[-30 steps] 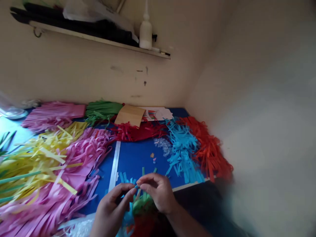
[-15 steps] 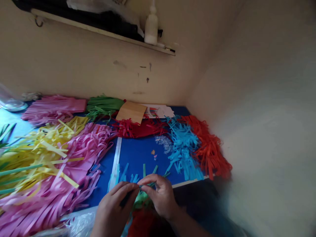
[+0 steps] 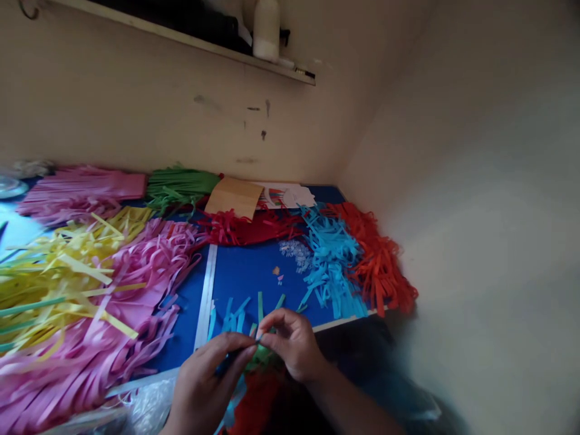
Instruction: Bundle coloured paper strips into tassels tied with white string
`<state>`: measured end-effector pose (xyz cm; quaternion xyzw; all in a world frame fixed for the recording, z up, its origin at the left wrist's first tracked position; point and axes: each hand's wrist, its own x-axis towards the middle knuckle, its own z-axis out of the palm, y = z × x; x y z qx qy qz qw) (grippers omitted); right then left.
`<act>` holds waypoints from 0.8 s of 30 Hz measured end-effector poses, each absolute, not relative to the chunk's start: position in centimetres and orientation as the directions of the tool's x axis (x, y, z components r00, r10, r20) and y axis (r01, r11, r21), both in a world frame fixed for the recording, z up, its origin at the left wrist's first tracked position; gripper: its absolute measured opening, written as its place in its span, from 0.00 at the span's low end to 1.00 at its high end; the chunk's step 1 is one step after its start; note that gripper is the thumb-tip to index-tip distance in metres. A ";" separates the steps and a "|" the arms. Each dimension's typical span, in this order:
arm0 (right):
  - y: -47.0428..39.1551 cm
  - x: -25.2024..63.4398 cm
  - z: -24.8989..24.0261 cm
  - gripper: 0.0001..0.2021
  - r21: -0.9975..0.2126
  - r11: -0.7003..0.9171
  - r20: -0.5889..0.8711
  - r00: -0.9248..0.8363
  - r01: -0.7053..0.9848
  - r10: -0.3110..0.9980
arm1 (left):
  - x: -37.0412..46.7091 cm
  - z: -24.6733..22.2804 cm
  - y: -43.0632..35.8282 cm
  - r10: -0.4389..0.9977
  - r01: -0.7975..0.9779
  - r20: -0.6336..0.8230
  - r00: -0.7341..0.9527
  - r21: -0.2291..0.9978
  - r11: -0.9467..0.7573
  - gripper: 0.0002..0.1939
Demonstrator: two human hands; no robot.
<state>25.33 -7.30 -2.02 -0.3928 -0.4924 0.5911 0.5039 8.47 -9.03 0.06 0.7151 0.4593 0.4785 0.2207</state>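
Observation:
My left hand [image 3: 211, 374] and my right hand [image 3: 292, 344] meet at the table's near edge, thumbs and forefingers pinched tip to tip. Between the fingertips is a tiny dark bluish bit, too small to make out. Just below and behind the fingers show green fringed strips [image 3: 263, 357], with a red-orange bunch [image 3: 260, 396] beneath them, partly in shadow. Loose blue strips [image 3: 233, 314] lie on the table beyond my left hand. Farther off are small clear pieces [image 3: 296, 254] in a pile and two little coloured bits [image 3: 277, 273].
Pink fringe [image 3: 136, 284] and yellow fringe [image 3: 67, 260] cover the blue table's left side. Green fringe [image 3: 181, 184], a tan sheet [image 3: 233, 196] and red fringe [image 3: 254, 229] lie along the wall. Light-blue fringe [image 3: 333, 260] and orange-red fringe [image 3: 380, 266] flank the right. A shelf [image 3: 190, 45] hangs above.
The view has tilted down and turned slightly right, so the table and shelf sit higher and farther left. Both hands stay pinched together, with only small finger shifts.

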 end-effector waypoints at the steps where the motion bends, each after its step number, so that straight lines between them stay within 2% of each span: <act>1: -7.4 25.4 -2.1 0.09 -0.980 -0.008 0.025 -0.165 -0.196 0.986 | 8.4 0.1 -9.0 0.869 0.443 0.480 0.121 0.757 -0.480 0.06; 4: -7.4 25.6 -2.5 0.11 -0.994 0.033 0.045 -0.113 -0.107 0.993 | 8.3 0.1 -9.1 0.889 0.483 0.452 0.069 0.765 -0.427 0.07; 6: -7.4 25.8 -2.6 0.13 -0.998 0.053 0.058 -0.144 -0.039 0.988 | 8.2 0.0 -9.0 0.899 0.505 0.436 0.038 0.768 -0.394 0.09; 9: -7.2 26.0 -2.2 0.12 -0.995 0.095 0.085 -0.199 0.037 0.976 | 8.1 0.2 -8.9 0.873 0.522 0.483 0.067 0.729 -0.444 0.09; 12: -7.2 26.2 -1.4 0.09 -0.968 0.241 0.225 -0.185 0.068 0.957 | 8.2 0.5 -8.7 0.829 0.511 0.543 0.135 0.679 -0.528 0.09; 15: -7.3 26.3 -0.9 0.06 -0.927 0.365 0.348 -0.164 0.086 0.923 | 8.1 0.5 -8.8 0.828 0.508 0.535 0.165 0.674 -0.537 0.09; 17: -7.4 26.3 -0.7 0.06 -0.907 0.402 0.383 -0.154 0.121 0.911 | 8.0 0.2 -8.9 0.811 0.558 0.568 0.142 0.630 -0.540 0.09; 20: -7.7 26.3 -0.7 0.04 -0.875 0.447 0.423 -0.156 0.185 0.892 | 7.8 -0.1 -9.0 0.712 0.605 0.681 0.173 0.497 -0.622 0.07; 24: -8.0 26.2 -0.4 0.04 -0.838 0.493 0.465 -0.166 0.232 0.869 | 7.9 0.2 -8.9 0.627 0.550 0.732 0.266 0.419 -0.722 0.06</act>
